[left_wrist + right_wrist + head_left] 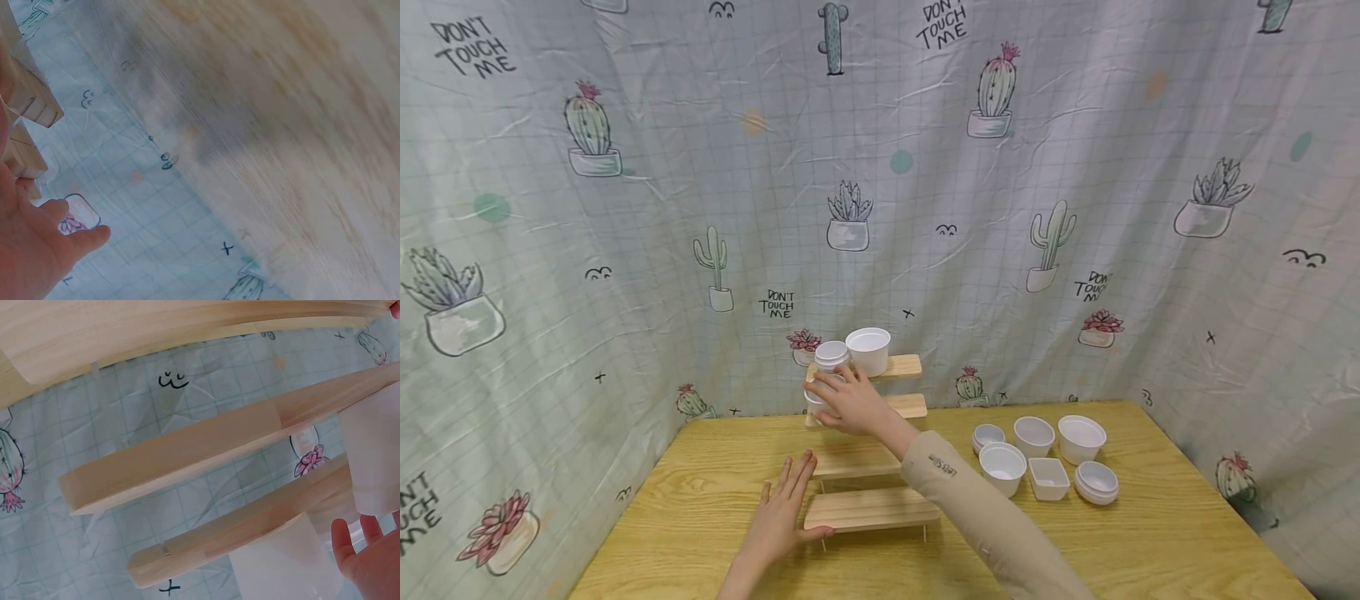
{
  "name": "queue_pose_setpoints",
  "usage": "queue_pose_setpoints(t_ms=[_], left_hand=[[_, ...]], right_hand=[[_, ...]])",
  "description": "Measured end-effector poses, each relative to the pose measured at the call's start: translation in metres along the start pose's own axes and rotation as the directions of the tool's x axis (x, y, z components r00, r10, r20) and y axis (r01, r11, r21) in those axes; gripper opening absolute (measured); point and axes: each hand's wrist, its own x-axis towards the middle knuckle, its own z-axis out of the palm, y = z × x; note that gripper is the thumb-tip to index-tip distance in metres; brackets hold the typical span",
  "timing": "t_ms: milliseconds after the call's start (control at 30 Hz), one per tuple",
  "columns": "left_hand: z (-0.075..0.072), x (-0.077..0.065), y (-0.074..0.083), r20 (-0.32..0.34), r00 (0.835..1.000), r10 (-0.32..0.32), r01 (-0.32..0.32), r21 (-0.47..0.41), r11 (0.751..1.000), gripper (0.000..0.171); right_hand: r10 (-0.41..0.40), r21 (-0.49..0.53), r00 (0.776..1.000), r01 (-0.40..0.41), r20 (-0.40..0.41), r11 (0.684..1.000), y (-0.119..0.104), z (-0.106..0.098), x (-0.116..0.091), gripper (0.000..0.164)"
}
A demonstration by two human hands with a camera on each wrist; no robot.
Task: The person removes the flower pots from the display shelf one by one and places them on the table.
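Observation:
A stepped wooden display stand [872, 510] with four tiers stands on the table. My right hand [856, 404] reaches to the left end of its second tier from the top and grips a white plastic cup [378, 450] by the rim, fingers partly covering it. Above, the top tier carries a white ribbed tub [832, 356] and a taller white cup [870, 354]. My left hand [780, 515] lies along the stand's left side with fingers spread, its thumb at the lowest tier and fingertips by the tier above; nothing is in it.
Several white containers stand on the table right of the stand, among them a round cup [1002, 468], a square cup [1049, 481] and a ribbed tub [1097, 484]. A cactus-print curtain [880, 275] hangs close behind the stand and around the table [700, 483].

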Motion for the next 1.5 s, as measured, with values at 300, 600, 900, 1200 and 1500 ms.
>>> queue_pose_setpoints(t_ms=[300,600,900,1200,1500], left_hand=[[0.0,0.0,0.0,0.001,1.0,0.005,-0.005,-0.006,1.0,0.107],[0.001,0.0,0.0,0.007,1.0,-0.005,0.005,-0.011,1.0,0.106],[0.001,0.001,0.0,0.007,1.0,-0.003,0.003,-0.007,1.0,0.107],[0.001,0.001,0.0,0.005,1.0,-0.002,0.002,-0.006,1.0,0.107],[0.0,0.0,0.0,0.004,1.0,-0.001,0.001,-0.012,1.0,0.106]], right_hand=[[0.01,0.038,1.0,-0.01,-0.004,0.999,0.001,-0.001,-0.002,0.046],[0.032,0.062,0.999,-0.032,-0.009,0.998,0.002,-0.002,-0.004,0.045],[0.05,0.05,0.998,-0.048,-0.034,0.998,0.004,0.002,-0.005,0.045],[0.042,0.106,0.995,-0.032,-0.095,0.994,0.006,0.003,-0.01,0.04],[0.041,0.07,0.993,-0.033,-0.11,0.997,0.006,0.004,-0.015,0.038]])
